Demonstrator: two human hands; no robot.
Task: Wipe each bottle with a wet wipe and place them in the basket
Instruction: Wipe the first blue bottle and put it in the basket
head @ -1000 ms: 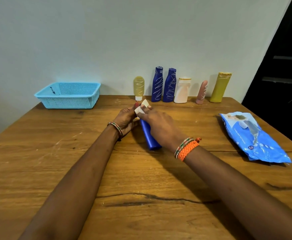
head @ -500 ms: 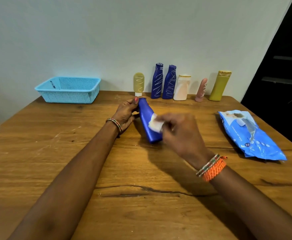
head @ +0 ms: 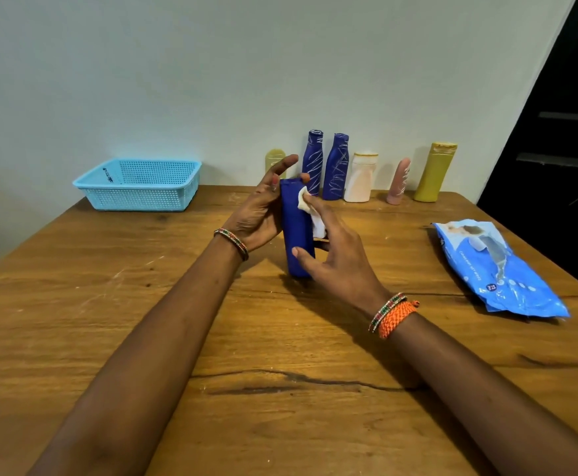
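I had the blue bottle (head: 297, 231) standing upright on the table (head: 143, 321) between my two hands, its base down on the wood. My left hand (head: 258, 214) cupped its left side, palm against the plastic; the forefinger pointed up past the bottle's top and another fingertip (head: 304, 177) hooked over that top, so the fingers were loosely curled round it rather than clamped hard. My right hand (head: 335, 259) held the wet wipe (head: 310, 209) pressed to the bottle's right face under the fingers, with the thumb (head: 303, 255) lying across the front lower down, so it was closed on the wipe.

By my reckoning I was only on the first bottle. The basket (head: 136, 202), well off beyond my left fingers, looked to hold nothing that I could make out through the mesh. Past my fingertips, along the wall, six more bottles (head: 359, 178) stood in a row, none wiped as far as I could judge. The pack of wipes (head: 500, 269) lay out beyond my right hand. So this bottle wanted finishing and carrying to the basket, and then the six.
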